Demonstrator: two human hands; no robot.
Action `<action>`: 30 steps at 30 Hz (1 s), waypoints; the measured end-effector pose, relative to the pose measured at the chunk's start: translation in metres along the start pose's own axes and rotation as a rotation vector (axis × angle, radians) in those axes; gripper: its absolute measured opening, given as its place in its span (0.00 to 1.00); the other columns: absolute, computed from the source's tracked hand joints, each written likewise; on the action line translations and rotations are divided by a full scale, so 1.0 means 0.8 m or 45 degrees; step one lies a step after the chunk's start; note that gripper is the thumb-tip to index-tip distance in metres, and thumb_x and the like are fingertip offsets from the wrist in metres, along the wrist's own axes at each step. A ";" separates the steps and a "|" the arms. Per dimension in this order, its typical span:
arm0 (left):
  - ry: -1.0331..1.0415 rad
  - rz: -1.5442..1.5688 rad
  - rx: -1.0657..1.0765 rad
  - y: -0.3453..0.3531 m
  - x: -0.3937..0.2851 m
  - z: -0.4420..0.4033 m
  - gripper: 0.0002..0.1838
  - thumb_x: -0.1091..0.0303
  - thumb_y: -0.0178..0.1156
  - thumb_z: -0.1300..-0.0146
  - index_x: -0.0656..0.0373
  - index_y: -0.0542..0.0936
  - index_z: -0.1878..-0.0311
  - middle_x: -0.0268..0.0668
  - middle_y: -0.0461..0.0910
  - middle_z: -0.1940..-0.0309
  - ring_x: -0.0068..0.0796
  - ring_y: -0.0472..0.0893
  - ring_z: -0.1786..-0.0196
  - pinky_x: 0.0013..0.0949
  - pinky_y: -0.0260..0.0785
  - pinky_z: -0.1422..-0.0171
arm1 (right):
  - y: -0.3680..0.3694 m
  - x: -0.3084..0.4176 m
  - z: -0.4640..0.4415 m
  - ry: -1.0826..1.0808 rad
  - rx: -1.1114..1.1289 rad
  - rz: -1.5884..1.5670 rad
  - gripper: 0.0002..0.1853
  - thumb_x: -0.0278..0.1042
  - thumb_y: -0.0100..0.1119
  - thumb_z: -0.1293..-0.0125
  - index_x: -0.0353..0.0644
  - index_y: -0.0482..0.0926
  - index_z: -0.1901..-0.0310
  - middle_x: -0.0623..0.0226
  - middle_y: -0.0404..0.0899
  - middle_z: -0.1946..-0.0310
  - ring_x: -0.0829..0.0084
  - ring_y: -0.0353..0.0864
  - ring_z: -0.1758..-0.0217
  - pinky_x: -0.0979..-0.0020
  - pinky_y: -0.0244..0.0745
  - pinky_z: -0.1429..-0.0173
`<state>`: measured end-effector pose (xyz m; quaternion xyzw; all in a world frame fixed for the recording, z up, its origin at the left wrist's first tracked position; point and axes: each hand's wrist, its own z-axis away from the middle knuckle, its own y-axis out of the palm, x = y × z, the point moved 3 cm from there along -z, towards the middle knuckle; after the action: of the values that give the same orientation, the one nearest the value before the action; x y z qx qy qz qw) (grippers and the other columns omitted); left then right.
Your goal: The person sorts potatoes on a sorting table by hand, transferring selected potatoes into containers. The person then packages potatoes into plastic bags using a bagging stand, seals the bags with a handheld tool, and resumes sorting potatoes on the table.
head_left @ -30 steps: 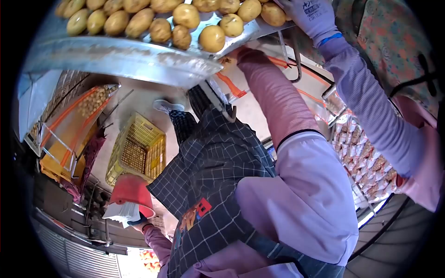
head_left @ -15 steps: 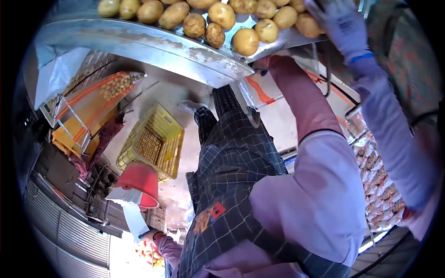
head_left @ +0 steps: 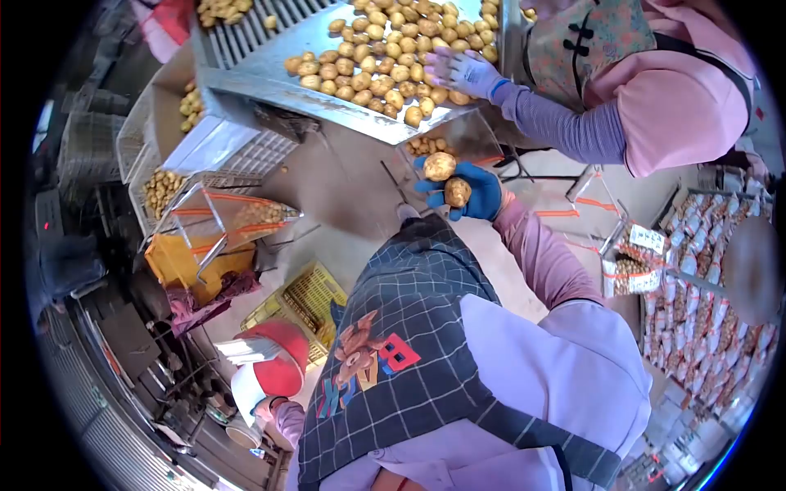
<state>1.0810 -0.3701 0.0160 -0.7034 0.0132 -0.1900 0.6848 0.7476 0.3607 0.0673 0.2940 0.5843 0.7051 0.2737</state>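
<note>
My right hand (head_left: 473, 193), in a blue glove, is turned up with two potatoes in it. One potato (head_left: 440, 166) lies at the fingers and the other potato (head_left: 457, 194) lies against the palm. Just beyond is the metal sorting tray (head_left: 360, 123), spread with many loose potatoes (head_left: 385, 49). Low on the left, my left hand (head_left: 264, 408) is closed at the side of a red bucket (head_left: 282, 360) with white sheets (head_left: 246, 350) at its top. Its exact grip is partly hidden.
A co-worker's gloved hand (head_left: 471, 74) rests among the potatoes on the tray. Crates of potatoes (head_left: 160, 192) and a yellow crate (head_left: 299, 299) stand to the left. Metal frames (head_left: 602, 200) and many packed bags (head_left: 704, 278) are on the right.
My right hand has come out from beneath the tray's edge and now shows two potatoes. The view has shifted, showing more of the tray and the co-worker.
</note>
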 end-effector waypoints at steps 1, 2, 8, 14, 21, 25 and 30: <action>-0.024 0.065 -0.005 0.002 0.004 0.002 0.20 0.55 0.52 0.31 0.62 0.81 0.52 0.40 0.83 0.52 0.38 0.82 0.51 0.39 0.73 0.46 | 0.033 -0.011 -0.016 -0.007 0.145 -0.041 0.32 0.46 0.52 0.29 0.45 0.58 0.28 0.46 0.66 0.35 0.52 0.75 0.38 0.52 0.80 0.46; -0.072 0.144 -0.015 0.006 0.019 0.003 0.20 0.55 0.51 0.31 0.62 0.81 0.52 0.40 0.83 0.52 0.38 0.82 0.51 0.39 0.73 0.46 | 0.061 -0.032 -0.040 0.029 0.199 -0.017 0.32 0.46 0.52 0.29 0.45 0.58 0.28 0.46 0.66 0.35 0.52 0.75 0.38 0.52 0.80 0.46; -0.263 0.391 -0.047 0.027 0.054 0.024 0.20 0.55 0.51 0.31 0.62 0.81 0.51 0.40 0.83 0.52 0.38 0.82 0.51 0.39 0.73 0.46 | 0.131 -0.077 -0.091 -0.138 0.117 0.047 0.32 0.41 0.55 0.31 0.52 0.56 0.27 0.51 0.59 0.30 0.53 0.68 0.32 0.44 0.77 0.43; -0.396 0.528 -0.059 0.045 0.078 0.051 0.20 0.55 0.51 0.31 0.63 0.80 0.51 0.41 0.83 0.52 0.38 0.82 0.52 0.39 0.73 0.46 | 0.171 -0.097 -0.095 -0.396 -0.111 1.222 0.35 0.28 0.67 0.46 0.45 0.68 0.33 0.59 0.72 0.38 0.65 0.76 0.42 0.60 0.76 0.42; -0.481 0.621 -0.108 0.040 0.085 0.067 0.21 0.55 0.51 0.31 0.63 0.80 0.50 0.42 0.83 0.52 0.38 0.82 0.52 0.39 0.73 0.47 | 0.163 -0.111 -0.094 -0.787 -0.405 2.420 0.36 0.39 0.80 0.59 0.35 0.77 0.47 0.52 0.77 0.50 0.55 0.76 0.45 0.62 0.70 0.39; -0.485 0.641 -0.143 0.035 0.077 0.062 0.21 0.55 0.51 0.30 0.63 0.80 0.49 0.42 0.83 0.52 0.38 0.82 0.52 0.39 0.73 0.47 | 0.166 -0.117 -0.086 -0.866 -0.488 2.423 0.40 0.39 0.81 0.58 0.34 0.71 0.42 0.54 0.78 0.51 0.60 0.77 0.45 0.65 0.72 0.41; -0.472 0.653 -0.185 0.018 0.063 0.056 0.21 0.55 0.51 0.30 0.63 0.79 0.49 0.43 0.83 0.52 0.38 0.82 0.53 0.39 0.73 0.47 | 0.145 -0.113 -0.058 -0.387 -0.458 0.688 0.25 0.49 0.60 0.33 0.33 0.74 0.47 0.63 0.80 0.61 0.72 0.82 0.66 0.72 0.79 0.64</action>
<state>1.1439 -0.3416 0.0146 -0.7469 0.0785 0.1214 0.6491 0.7699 0.2442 0.1665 0.4865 0.3046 0.7919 0.2085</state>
